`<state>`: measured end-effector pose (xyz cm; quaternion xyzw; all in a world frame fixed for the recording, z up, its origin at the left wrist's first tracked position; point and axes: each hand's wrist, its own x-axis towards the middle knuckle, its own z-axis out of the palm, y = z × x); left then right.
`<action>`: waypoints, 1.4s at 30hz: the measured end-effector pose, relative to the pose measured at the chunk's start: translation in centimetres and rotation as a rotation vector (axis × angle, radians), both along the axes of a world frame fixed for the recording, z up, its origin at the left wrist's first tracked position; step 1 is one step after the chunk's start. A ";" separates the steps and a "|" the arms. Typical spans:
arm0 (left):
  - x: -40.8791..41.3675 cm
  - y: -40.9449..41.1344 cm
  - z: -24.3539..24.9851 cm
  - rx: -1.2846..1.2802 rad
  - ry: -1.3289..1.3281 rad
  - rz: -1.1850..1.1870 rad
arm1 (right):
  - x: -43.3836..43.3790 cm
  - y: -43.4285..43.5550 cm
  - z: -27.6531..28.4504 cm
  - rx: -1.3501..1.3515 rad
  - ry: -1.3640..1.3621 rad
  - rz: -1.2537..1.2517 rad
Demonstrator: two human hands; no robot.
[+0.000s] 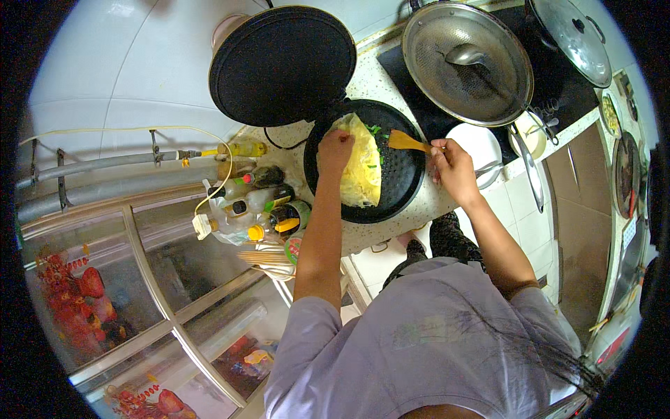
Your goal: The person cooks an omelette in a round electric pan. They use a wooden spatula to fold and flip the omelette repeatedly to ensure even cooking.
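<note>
A folded yellow pancake lies on the left half of a round black electric griddle, with bits of green leaf along its right edge. My left hand is closed on the pancake's upper left part; the fingertips are partly hidden. My right hand grips the handle of a wooden spatula, whose flat end is over the griddle just right of the pancake, apart from it. The griddle's black lid stands raised behind, to the upper left.
Several bottles crowd the counter's left end, near wooden skewers. A wok holding a ladle sits on the black cooktop at upper right, beside a glass-lidded pot. A white bowl is right of the griddle.
</note>
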<state>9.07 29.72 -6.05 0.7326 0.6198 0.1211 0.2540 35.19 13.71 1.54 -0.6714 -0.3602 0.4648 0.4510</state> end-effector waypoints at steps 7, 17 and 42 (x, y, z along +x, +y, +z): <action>-3.2 -2.0 0.4 -0.314 -0.352 0.316 | -0.1 0.4 -0.1 0.027 0.056 -0.005; -3.5 -2.2 -0.2 -0.375 -0.344 0.290 | -0.8 0.2 0.0 0.033 0.086 0.004; -0.9 -13.7 3.8 0.010 0.015 0.288 | -4.6 2.2 0.3 0.162 -0.294 0.171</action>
